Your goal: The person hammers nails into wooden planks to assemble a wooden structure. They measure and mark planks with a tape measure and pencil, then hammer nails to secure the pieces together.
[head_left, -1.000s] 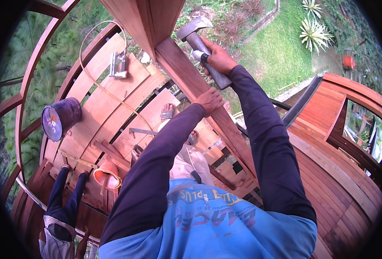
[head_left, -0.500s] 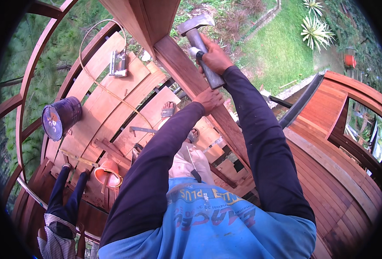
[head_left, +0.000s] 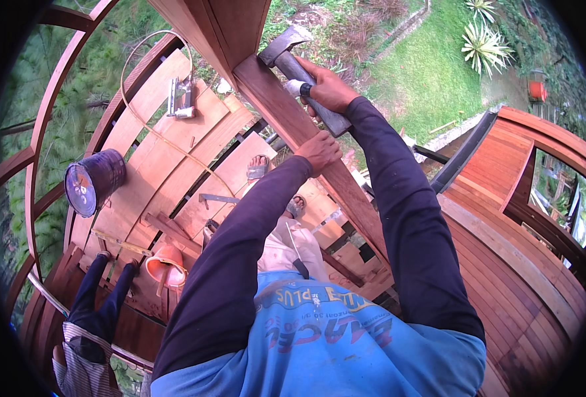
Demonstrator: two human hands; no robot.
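My right hand (head_left: 332,88) is wrapped round the thick grey handle of a hammer (head_left: 285,47) with a flared, blade-like end. A white wrapping with a dark band covers its thumb. The hammer's head is beside the upper part of a reddish wooden beam (head_left: 276,99), near a broad post (head_left: 217,33); whether they touch I cannot tell. Lower along the same beam, my left hand (head_left: 320,152) grips its edge with curled fingers. The fingertips on the beam's far side are hidden.
Planks (head_left: 167,142) with gaps lie below, bearing a nail gun (head_left: 181,98) with a hose, a dark bucket (head_left: 95,180) and an orange bucket (head_left: 166,266). Another person (head_left: 97,317) stands at the lower left. Wooden boarding (head_left: 504,278) slopes at the right.
The hammer and my right hand have shifted slightly left and down, toward the beam. My left hand stays on the beam. The person at the lower left has moved a little.
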